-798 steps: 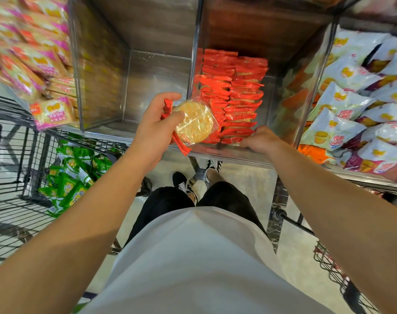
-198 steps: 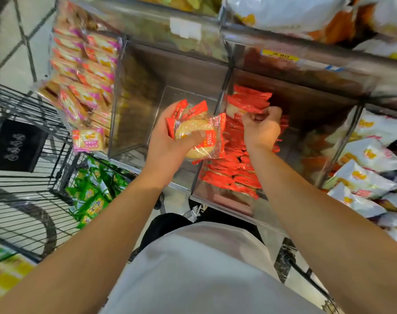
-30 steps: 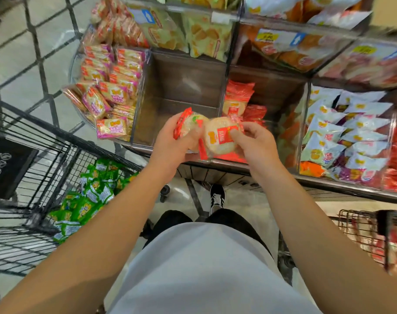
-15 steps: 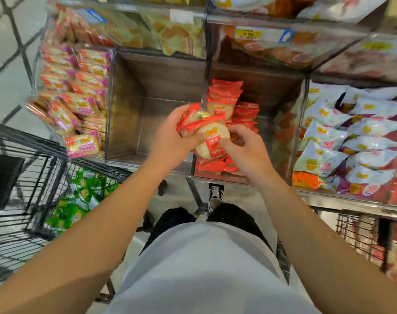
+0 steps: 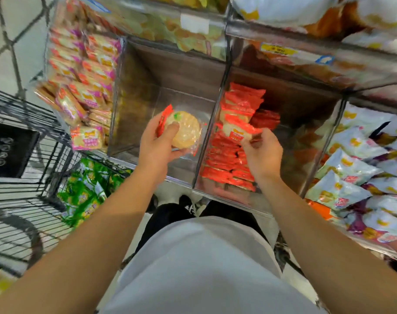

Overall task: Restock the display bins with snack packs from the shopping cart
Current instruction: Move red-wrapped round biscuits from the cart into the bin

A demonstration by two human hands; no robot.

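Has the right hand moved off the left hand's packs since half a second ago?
Yes. The right hand has carried one pack rightward, past the divider, over the red-pack bin.

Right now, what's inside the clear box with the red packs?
The clear bin holds rows of red snack packs. The right hand pinches one more pack over them. Lower layers are hidden.

Bright overhead light; glare on bin walls [image 5: 177,103]; motion-blurred, warped edges.
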